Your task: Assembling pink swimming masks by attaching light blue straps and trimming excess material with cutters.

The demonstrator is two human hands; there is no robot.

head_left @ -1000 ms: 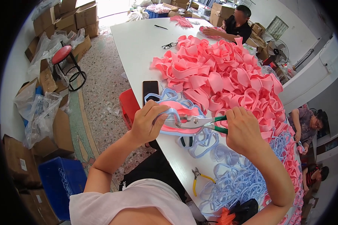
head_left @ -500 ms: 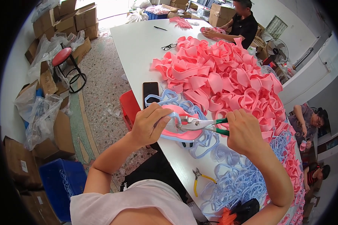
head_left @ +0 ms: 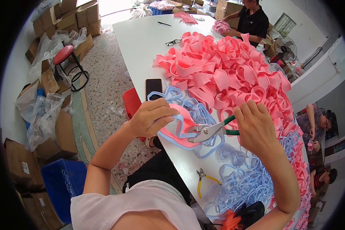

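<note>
Right in the thick of it here, and honestly it looks like there's loads left. The left hand (head_left: 151, 119) has its fingers pinched on a pink loop (head_left: 176, 128) with a pale blue loop running along its edge, held just over the near edge of the desk (head_left: 142, 42). The right hand (head_left: 255, 126) is wrapped tight round the green handles of the pliers (head_left: 211, 131), and the metal nose sits right at the loop where pink meets blue; can't tell if the nose is biting down or just touching. As for progress: there's a big pink pile (head_left: 226, 73) heaped across the middle of the desk, touching the working spot on its far side, and a spread of blue loops (head_left: 241, 180) on the near right, under the right forearm. Which heap is finished and which is waiting, I can't say from this, but my guess is one piece gets handled at a time, so with that many loops around it's nowhere near done. A small yellow-handled cutter (head_left: 204, 179) lies unused by the blue loops, and a phone (head_left: 153, 89) sits just beyond the left hand.
</note>
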